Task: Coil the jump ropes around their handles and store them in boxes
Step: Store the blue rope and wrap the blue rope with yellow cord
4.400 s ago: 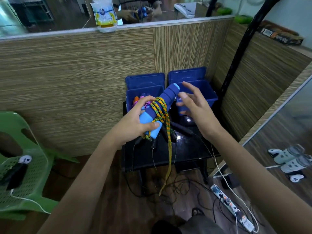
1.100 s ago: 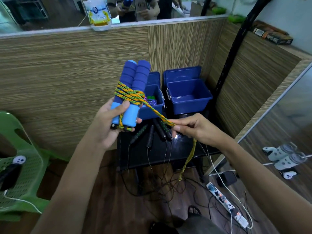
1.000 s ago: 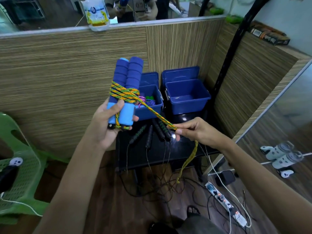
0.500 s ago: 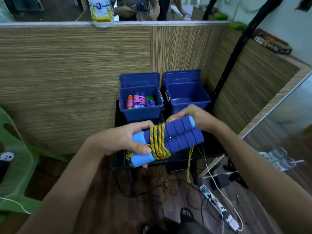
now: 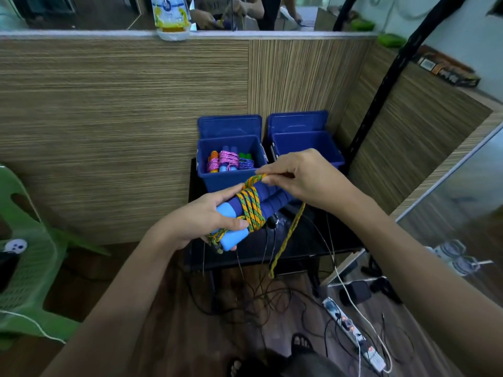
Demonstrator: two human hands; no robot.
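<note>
Jump rope with two blue foam handles [image 5: 268,202] and a braided orange-and-green cord [image 5: 251,206] sits mid-frame, held up over the black bench [image 5: 304,240], at about 6 o'clock from the blue boxes. Counting things: two open blue plastic boxes, each with its lid propped up behind it. The left blue box [image 5: 231,180] has three coiled ropes in it (an orange-handled one, a light blue one with pink cord, a green one with purple cord); the right blue box [image 5: 307,144] looks bare inside, as far as I can see past the hand. One rope is being worked, and some thin black cords trail off the bench edge, too tangled to count.

The handles lie side by side, dark ribbed foam pointing toward 2 o'clock, pale blue ends toward 8 o'clock. About four turns of cord cross the middle, with a loose tail hanging down at 5 o'clock.

Left hand [image 5: 206,221] grips the pale blue ends, thumb across the top. Right hand [image 5: 302,178] pinches the cord just above the wraps, at 12 o'clock of the bundle.

Half a second ago the right hand was tucked behind the foam ends; it's since come up over the top, pulling the cord. A second ago the handles stood upright and the cord ran out to the right.
</note>
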